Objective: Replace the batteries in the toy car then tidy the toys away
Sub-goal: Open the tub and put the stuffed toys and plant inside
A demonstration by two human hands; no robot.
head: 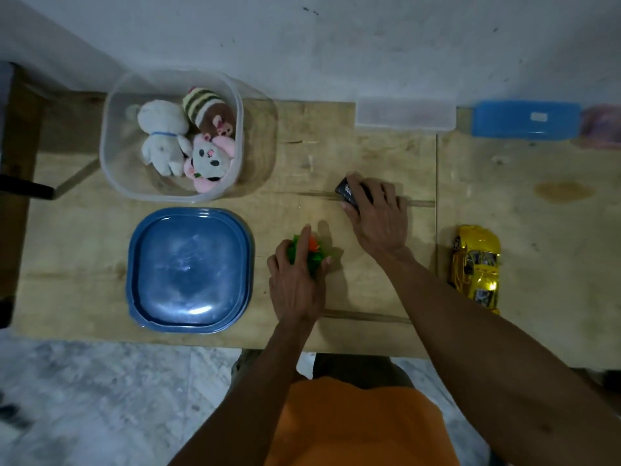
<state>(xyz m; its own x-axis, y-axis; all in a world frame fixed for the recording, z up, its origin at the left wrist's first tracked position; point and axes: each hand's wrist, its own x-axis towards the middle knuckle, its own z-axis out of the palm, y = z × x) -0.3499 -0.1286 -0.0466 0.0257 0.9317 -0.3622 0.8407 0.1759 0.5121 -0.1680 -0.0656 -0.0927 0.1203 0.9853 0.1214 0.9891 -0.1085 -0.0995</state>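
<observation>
Both hands are clamped on toys: our right hand (376, 213) grips a small black toy (347, 193), our left hand (295, 280) a green and orange one (304, 252). We lift both clear across bare table (319, 146) into the open clear tub (114, 169) holding 3 plush toys (188, 139), over its near rim. Its blue lid (190, 269) lies beside us; the yellow toy car (477, 267) waits at far right.

Beyond the hands, against a scuffed white wall (369, 45), a clear flat case (406, 114) and a blue case (526, 120) lay on the plywood table (369, 146).
</observation>
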